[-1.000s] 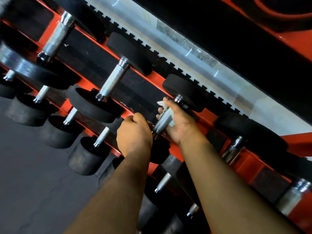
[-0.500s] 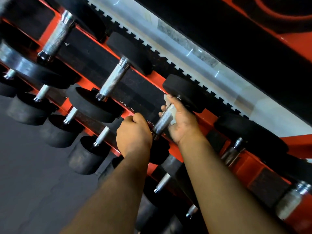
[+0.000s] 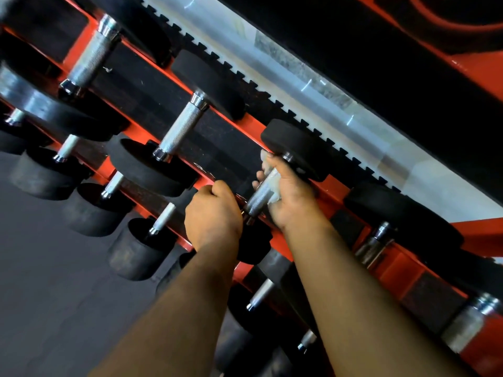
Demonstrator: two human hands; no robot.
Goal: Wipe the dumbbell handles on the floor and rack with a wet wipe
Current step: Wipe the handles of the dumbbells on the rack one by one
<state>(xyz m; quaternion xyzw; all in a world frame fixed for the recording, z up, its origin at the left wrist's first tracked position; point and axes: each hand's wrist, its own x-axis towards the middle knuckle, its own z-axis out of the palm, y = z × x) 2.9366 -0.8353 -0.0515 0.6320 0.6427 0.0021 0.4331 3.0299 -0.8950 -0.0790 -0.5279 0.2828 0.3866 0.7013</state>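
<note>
Wiping is under way on one dumbbell handle in the upper tier of the orange rack. The right hand is curled round the knurled steel bar with the white wet wipe bunched between palm and metal, its fingers wrapped over the far side near the upper weight head. The left hand is closed into a fist at the bar's lower end; it seems to brace the near head, though what the fingers grip is hidden from me.

The handle's long axis runs diagonally, from the lower left by the left fist up and to the right toward the black head, parallel with the neighbouring handle to the left.

I'd judge this bar partly covered. Next, the wipe should slide down toward the lower collar, perhaps with a twist to reach the underside, before moving along the row.
</note>
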